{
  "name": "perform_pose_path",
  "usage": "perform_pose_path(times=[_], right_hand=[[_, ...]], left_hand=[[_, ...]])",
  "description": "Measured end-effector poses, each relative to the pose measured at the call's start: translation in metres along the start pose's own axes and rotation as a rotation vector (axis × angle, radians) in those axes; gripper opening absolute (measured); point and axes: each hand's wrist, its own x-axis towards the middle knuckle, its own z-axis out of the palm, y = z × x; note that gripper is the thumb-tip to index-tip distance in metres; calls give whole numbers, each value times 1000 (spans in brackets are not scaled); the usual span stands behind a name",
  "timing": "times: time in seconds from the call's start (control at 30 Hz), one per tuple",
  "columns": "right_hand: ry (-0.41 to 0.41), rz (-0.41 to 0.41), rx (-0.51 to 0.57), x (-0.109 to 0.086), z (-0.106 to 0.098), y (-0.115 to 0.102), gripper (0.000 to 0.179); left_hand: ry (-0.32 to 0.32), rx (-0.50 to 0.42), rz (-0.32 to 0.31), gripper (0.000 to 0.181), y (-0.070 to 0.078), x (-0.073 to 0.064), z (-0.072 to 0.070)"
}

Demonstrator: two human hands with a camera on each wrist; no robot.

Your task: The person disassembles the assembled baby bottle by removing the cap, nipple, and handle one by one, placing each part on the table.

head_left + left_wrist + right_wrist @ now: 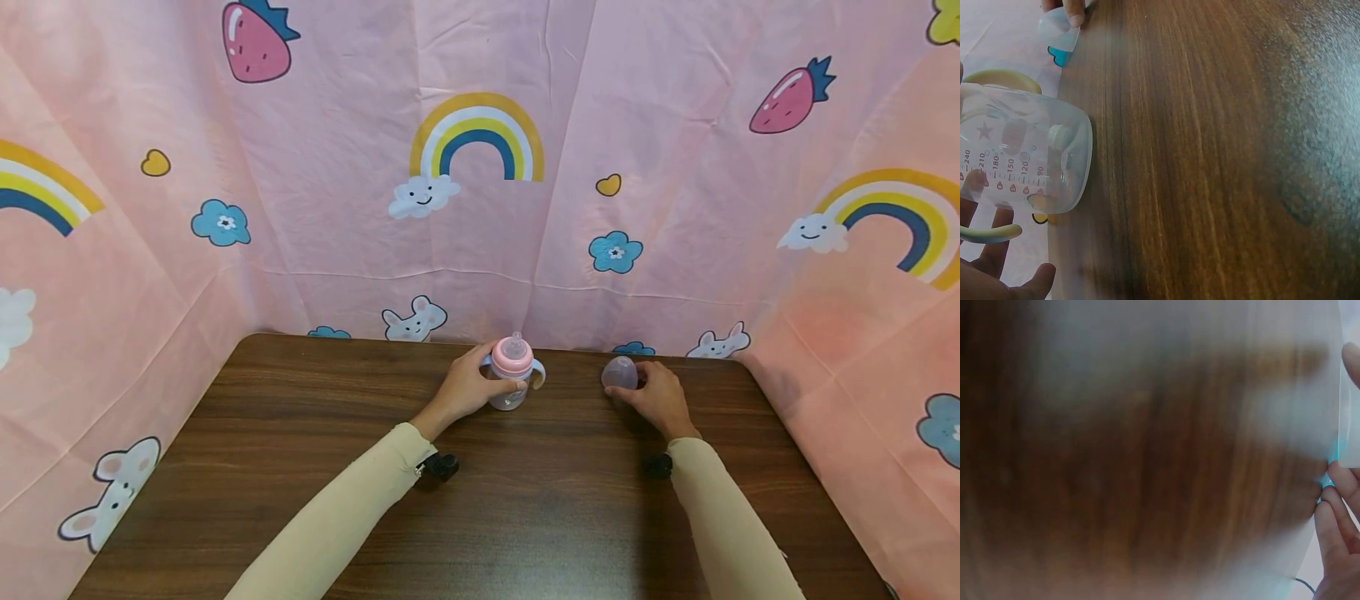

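bottle: held upright near the back edge of the surface [525,500], pink collar [513,363] and clear teat [516,342] uppermost; teat uncovered. Base contact with the surface could not be told.
left grip: [467,387] clamped on the bottle [1025,153], thumb across the front; the handle [538,376] away from it was left free.
right grip: [661,398] closed on the clear cap [618,375], thumb and fingers at its sides. Cap was held apart from the bottle, to its right.
slip risk: smooth, rounded wall was judged easy to lose; a slack left grip could have let the bottle turn or drop.
cap risk: thin-looking shell could have been dented or squirted loose by too hard a pinch.
teat risk: if the cap were brought over off-centre, the teat could have been bent or caught by the rim.
edge risk: both items were held close to the back edge and the cloth [360,208]; a knock rearward could have sent either over.
contents: fill level could not be told; spill risk left unrated.
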Motion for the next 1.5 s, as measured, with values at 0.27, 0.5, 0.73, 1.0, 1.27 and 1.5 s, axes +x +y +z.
perform_pose_path(times=[0.27, 0.5, 0.73, 1.0, 1.27, 1.5], right_hand=[[-4, -11, -14, -1, 0, 0, 75], [-7, -12, -35, 0, 1, 1, 77], [1, -19, -39, 1, 2, 2, 77], [9, -22, -27, 0, 3, 1, 77], [10, 5, 27, 0, 1, -1, 83], [56, -44, 49, 0, -1, -12, 86]], left_hand=[[5, 1, -1, 84, 0, 0, 0], [-1, 6, -16, 86, -1, 1, 1], [-3, -5, -19, 86, -3, 2, 2], [0, 10, -8, 86, -2, 2, 1], [6, 8, 1, 86, 0, 1, 0], [-5, 2, -17, 87, -1, 0, 0]])
